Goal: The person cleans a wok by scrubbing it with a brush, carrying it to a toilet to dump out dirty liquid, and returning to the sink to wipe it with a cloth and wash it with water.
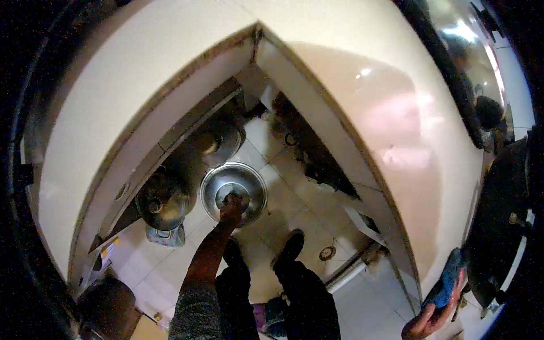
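Note:
My left hand (232,208) reaches far down over a round metal bowl (262,187) that stands on the tiled floor. Its fingers are in shadow over the middle of the bowl, so their grip is hidden. Something pale and dark lies around the fingertips, too dim to name. At the lower right, my right hand (435,320) is closed on a blue cloth (449,283), beside the edge of the pale countertop (362,85).
Pots with lids (161,201) stand on the floor left of the bowl. A stove (462,51) and a large black pan (501,221) are on the right. The counter corner rises above the bowl, and a round floor drain (327,253) lies near my feet.

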`<state>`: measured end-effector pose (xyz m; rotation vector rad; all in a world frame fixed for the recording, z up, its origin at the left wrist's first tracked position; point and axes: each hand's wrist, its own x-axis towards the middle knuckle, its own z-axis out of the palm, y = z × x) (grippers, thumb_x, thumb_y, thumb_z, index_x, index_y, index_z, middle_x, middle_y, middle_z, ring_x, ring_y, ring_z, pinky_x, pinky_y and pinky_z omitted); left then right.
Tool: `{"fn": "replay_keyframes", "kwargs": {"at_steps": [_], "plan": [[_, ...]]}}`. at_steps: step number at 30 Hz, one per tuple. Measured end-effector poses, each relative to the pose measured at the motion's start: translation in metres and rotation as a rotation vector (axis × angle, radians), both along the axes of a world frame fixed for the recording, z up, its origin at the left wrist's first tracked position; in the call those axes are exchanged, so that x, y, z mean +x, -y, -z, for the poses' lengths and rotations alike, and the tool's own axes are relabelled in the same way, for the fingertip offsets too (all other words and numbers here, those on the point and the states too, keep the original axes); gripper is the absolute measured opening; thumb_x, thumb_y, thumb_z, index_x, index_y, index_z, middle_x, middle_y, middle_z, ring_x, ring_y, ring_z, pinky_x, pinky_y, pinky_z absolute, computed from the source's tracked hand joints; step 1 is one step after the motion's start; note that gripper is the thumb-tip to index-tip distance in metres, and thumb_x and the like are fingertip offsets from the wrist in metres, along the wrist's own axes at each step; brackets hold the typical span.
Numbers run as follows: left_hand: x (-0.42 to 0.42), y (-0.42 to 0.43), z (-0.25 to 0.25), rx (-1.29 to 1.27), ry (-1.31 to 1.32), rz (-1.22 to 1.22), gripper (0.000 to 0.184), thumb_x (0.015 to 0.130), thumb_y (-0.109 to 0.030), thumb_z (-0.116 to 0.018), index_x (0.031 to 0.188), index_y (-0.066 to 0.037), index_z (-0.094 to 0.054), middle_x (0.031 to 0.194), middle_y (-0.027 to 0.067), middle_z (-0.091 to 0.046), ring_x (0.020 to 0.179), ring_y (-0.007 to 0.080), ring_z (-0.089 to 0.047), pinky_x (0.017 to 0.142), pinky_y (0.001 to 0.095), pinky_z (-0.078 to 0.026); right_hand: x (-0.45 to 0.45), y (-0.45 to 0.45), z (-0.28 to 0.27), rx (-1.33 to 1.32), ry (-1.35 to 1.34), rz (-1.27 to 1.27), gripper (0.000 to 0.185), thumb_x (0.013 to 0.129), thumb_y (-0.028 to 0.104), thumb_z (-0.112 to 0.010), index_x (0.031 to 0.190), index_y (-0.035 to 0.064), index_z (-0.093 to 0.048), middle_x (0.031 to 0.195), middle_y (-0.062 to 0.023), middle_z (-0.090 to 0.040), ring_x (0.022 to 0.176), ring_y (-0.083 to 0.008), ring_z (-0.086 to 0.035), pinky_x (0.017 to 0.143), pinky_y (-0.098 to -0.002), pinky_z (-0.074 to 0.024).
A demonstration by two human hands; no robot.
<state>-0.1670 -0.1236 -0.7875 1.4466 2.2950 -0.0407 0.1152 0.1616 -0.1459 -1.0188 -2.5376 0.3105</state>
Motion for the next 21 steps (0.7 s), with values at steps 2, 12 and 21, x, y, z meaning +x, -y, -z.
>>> {"fn": "replay_keyframes", "kwargs": {"at_steps": [2,12,21], "plan": [[-0.002,-0.011,-0.006,-0.086,0.058,-0.119,0.061,0.089,-0.021,-0.057,0.147,-0.017,-0.040,0.148,0.0232,-0.037,0.126,0.0437,-0.049,0.099,0.0539,-0.047,0.005,-0.004,0.004,0.024,-0.036,0.018,0.059,0.087,0.009,-0.058,0.136,-0.0167,-0.038,0.139,-0.0372,-0.043,0.130,-0.0480,-0.042,0.110,-0.0513,-0.0322],[0.015,-0.017,-0.155,-0.094,-0.001,-0.201,0.050,0.088,-0.026,-0.061,0.135,-0.014,-0.051,0.128,0.0238,-0.054,0.117,0.0433,-0.055,0.095,0.0496,-0.049,-0.027,-0.006,0.005,0.073,0.122,-0.102,0.047,0.098,0.017,-0.046,0.139,-0.0040,-0.041,0.148,-0.0302,-0.037,0.137,-0.0475,-0.035,0.114,-0.0576,-0.0218],[0.057,-0.048,-0.385,0.186,0.483,-0.347,0.046,0.066,-0.011,-0.077,0.109,-0.006,-0.063,0.106,0.0263,-0.060,0.107,0.0443,-0.057,0.097,0.0506,-0.046,-0.051,0.002,-0.005,0.078,-0.004,0.007,0.049,0.078,0.012,-0.066,0.126,0.0024,-0.059,0.138,-0.0250,-0.050,0.127,-0.0449,-0.047,0.110,-0.0524,-0.0334]]}}
